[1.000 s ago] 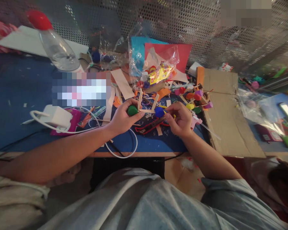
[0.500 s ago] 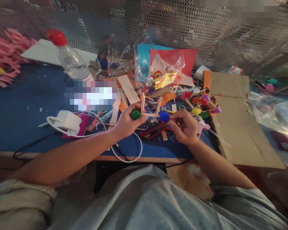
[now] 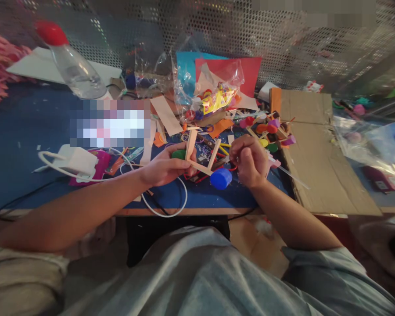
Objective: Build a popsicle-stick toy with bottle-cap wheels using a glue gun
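Note:
My left hand [image 3: 163, 166] is closed around one end of a small wooden-stick frame [image 3: 214, 154], gripping it beside a green bottle cap [image 3: 177, 154]. Two sticks rise from the frame's base stick, and a blue bottle cap [image 3: 220, 179] sits at its right end, tilted toward me. Just right of the blue cap, apart from it, is my right hand [image 3: 252, 161] with its fingers curled together. Whatever those fingers may hold is hidden. Below the frame lie a red-edged tool, partly covered, and scattered scraps.
Behind the hands are a clear bag of colourful pieces [image 3: 217, 103] and paper strips. Sticks with caps [image 3: 271, 127] lie at right, beside cardboard [image 3: 325, 153] and a pink glue gun [image 3: 273, 161]. At left are a water bottle [image 3: 75, 70], a white charger [image 3: 77, 162] and its looping cable.
The frame has turned in my left hand, its blue-cap end swinging lower and nearer me. My right hand has drawn away from the blue cap and curled up. The view has shifted slightly.

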`<state>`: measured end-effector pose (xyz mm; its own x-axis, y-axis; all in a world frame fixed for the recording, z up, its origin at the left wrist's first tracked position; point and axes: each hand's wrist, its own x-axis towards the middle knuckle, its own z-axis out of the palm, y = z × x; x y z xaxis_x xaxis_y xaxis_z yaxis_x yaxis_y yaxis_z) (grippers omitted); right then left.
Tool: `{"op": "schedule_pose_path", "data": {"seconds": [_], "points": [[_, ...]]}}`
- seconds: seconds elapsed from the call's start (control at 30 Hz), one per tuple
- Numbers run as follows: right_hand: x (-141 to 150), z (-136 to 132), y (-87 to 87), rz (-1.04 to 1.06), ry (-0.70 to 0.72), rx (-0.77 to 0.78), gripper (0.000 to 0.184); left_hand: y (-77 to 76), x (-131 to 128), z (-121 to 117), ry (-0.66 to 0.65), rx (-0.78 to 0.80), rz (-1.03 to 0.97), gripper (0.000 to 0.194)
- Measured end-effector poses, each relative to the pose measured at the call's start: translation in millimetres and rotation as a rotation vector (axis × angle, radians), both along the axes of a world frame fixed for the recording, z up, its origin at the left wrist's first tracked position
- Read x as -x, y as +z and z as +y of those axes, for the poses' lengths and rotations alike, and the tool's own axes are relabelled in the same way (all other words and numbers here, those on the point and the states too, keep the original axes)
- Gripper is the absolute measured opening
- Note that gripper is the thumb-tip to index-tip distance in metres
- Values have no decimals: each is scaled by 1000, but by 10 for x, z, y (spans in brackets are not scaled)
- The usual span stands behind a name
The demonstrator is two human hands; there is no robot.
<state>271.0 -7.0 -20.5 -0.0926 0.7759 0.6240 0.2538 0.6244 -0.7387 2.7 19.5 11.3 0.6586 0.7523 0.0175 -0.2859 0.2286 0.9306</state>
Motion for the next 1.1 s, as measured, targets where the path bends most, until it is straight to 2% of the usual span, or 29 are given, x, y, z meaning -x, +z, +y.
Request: {"op": "schedule_pose_path", "data": {"seconds": [0.13,0.23,0.33,0.47,0.8,1.0,1.1], "points": [[19,4,77,-49,45,-23,23,42,1,-42,-114,28,-31,49],[37,8,127,-129,72,-51,19,47,-5,-64,-190,34,-10,53],[47,12,153,-166,90,-63,21,53,-14,-71,-223,34,31,55],[59,13,146,-126,142,19,30,36,-22,-56,-221,39,55,53],[181,15,97,82,433,255,45,-21,-51,-51,-302,-2,160,55],[290,27,101,109,489,160,21,-60,-60,-56,-312,-33,177,52],[302,26,113,139,499,195,18,-64,-65,-58,-298,-28,187,51]]}}
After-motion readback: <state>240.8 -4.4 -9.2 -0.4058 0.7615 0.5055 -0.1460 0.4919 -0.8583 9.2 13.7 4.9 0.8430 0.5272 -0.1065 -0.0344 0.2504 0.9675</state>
